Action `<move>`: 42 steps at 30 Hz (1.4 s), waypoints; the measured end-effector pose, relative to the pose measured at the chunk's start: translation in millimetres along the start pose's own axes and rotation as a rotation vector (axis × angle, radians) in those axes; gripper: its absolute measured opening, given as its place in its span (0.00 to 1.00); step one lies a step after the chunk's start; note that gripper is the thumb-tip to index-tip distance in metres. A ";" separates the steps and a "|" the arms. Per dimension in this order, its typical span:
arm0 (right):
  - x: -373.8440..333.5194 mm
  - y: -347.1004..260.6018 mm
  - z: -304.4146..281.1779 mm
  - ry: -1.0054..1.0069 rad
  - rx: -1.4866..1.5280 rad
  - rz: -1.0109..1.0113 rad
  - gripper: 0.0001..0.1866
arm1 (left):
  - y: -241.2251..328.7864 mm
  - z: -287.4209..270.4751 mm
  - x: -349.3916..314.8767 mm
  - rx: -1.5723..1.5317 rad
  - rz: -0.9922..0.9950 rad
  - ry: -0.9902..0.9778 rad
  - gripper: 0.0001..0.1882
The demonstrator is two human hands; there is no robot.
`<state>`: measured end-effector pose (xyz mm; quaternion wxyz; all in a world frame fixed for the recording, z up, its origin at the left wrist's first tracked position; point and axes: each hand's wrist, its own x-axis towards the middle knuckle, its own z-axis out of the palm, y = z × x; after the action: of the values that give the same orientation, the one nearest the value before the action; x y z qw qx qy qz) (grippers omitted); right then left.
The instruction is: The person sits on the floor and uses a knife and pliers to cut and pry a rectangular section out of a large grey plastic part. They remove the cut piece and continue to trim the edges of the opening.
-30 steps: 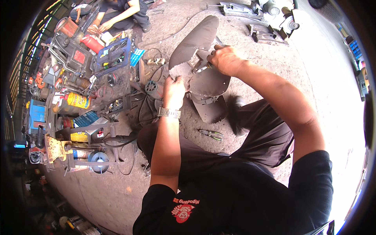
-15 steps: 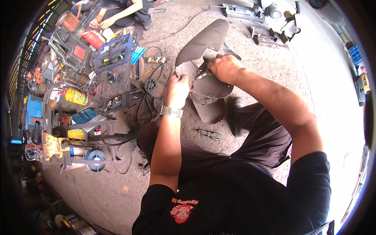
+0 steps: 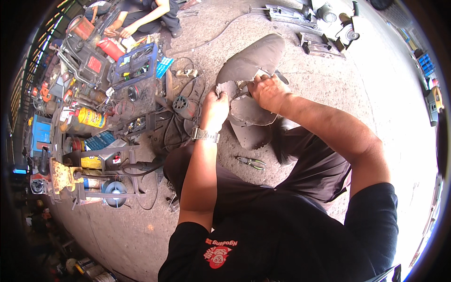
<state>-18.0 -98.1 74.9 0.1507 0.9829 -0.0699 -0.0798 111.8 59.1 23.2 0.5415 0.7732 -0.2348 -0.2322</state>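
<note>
A curved, grey-brown sheet piece (image 3: pixel 253 58) with ragged edges stands up from the floor in front of me. My left hand (image 3: pixel 215 108), with a metal watch on its wrist, is closed on its torn left edge, thumb on top. My right hand (image 3: pixel 270 93) grips the same piece on its right side, the fingers curled over an inner edge. Below the hands are a rounded sheet part (image 3: pixel 253 112) and a flat flap (image 3: pixel 253 135); whether they join the upper piece is hidden. Pliers with green-and-black handles (image 3: pixel 252 163) lie on the floor between my legs.
To the left are a corded power tool (image 3: pixel 184 104), a blue tool case (image 3: pixel 136 63), a yellow bottle (image 3: pixel 91 116) and a metal frame (image 3: pixel 110 192). An angle grinder (image 3: pixel 350 34) stands at far right. Another person (image 3: pixel 150 19) crouches at the far left.
The upper part of the sheet piece has tipped down toward me and a little right. My right hand has shifted slightly nearer; both hands keep their hold.
</note>
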 end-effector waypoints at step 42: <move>16.0 -13.1 71.2 0.002 0.328 0.217 0.24 | -44.5 29.5 25.4 0.081 0.212 0.386 0.19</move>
<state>-13.5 -108.5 1.6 -0.0036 0.9810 -0.1876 -0.0497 118.5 35.5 -30.6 0.5664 0.7953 -0.2160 -0.0122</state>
